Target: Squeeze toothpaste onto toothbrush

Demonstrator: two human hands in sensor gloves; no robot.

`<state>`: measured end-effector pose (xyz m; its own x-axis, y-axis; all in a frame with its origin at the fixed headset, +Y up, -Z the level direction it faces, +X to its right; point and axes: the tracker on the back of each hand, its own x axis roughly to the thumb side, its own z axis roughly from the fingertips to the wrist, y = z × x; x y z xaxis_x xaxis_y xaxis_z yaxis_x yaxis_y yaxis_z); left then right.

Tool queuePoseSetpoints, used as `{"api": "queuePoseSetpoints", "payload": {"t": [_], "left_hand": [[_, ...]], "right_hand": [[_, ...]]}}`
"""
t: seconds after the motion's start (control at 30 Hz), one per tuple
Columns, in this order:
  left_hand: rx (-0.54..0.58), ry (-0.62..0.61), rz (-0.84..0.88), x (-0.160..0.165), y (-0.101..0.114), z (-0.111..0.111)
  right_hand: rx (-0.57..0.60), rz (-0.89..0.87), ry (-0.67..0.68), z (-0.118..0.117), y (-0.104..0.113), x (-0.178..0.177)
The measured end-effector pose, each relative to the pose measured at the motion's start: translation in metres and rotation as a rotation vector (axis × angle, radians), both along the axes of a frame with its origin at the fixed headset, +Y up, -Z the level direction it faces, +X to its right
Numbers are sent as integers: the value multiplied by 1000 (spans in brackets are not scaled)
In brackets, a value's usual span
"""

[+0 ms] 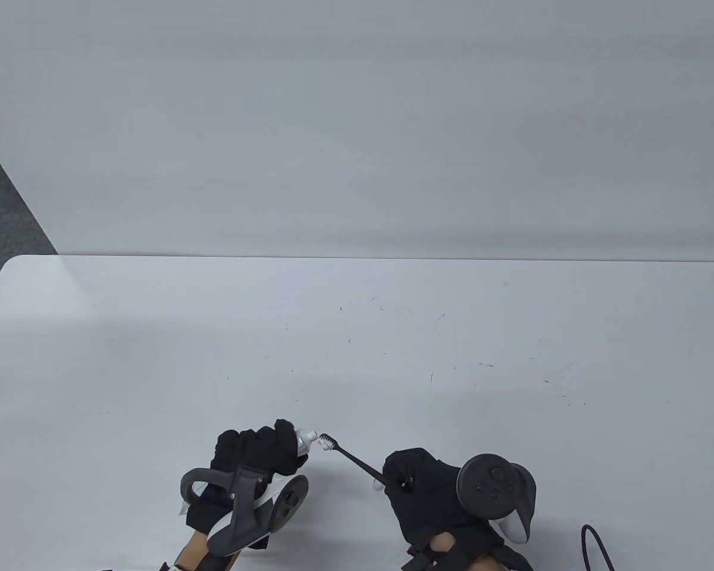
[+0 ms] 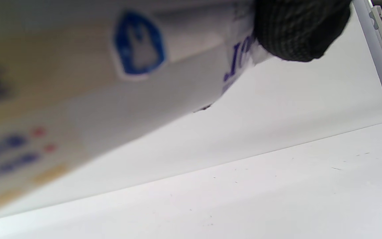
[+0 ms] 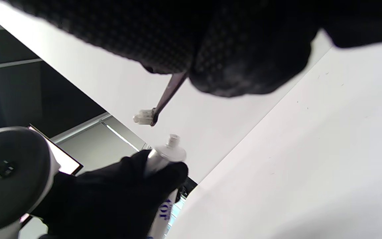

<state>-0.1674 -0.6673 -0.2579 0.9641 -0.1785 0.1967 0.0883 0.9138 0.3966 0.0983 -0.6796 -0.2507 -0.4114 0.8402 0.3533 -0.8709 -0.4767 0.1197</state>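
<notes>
— Near the table's (image 1: 357,333) front edge, what is going on?

— Both gloved hands are working just above the white surface. The left hand (image 1: 256,455) is gripping a toothpaste tube (image 1: 302,441), fingers clenched around its body, with the nozzle (image 3: 173,140) pointing right toward the other hand. The cap appears to be off already: the right wrist view is showing a bare threaded tip.

— And the brush?

— The right hand (image 1: 428,488) is holding a dark-handled toothbrush (image 1: 351,455), fingers wrapped around the near end of the handle, and the white bristle head (image 1: 327,441) is reaching left toward the tube. From above, head and nozzle are looking as if they are touching; the right wrist view is showing a small gap between them.

— Is any paste out?

— None that I am seeing on the bristles or at the tip. I am judging the set-up as done: tube open, both things in hand and lined up. What is left is closing that gap, squeezing, and laying the strip along the bristles.

— Anything else around?

— A black cable (image 1: 598,544) is curling at the near right corner.
</notes>
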Motion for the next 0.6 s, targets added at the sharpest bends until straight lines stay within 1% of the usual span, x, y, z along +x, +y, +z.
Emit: {"api": "queuePoseSetpoints", "payload": {"t": [0.07, 0.13, 0.2, 0.27, 0.4, 0.53, 0.6], "left_hand": [[-22, -3, 36, -3, -1, -2], [-42, -4, 63, -6, -1, -3], [-50, -6, 80, -8, -1, -3], [-63, -8, 104, -9, -1, -4], [-82, -12, 125, -11, -2, -6], [-95, -13, 145, -12, -2, -6], [-94, -11, 156, -13, -2, -6]], "right_hand": [[-23, -36, -12, -2, -2, 4], [-63, -110, -45, -4, -4, 12], [-98, -215, -127, -8, -6, 26], [-100, -268, -226, -10, -6, 43], [-73, -253, -387, -16, -9, 71], [-87, -194, -464, -22, -19, 83], [-98, -146, -481, -26, -25, 83]]}}
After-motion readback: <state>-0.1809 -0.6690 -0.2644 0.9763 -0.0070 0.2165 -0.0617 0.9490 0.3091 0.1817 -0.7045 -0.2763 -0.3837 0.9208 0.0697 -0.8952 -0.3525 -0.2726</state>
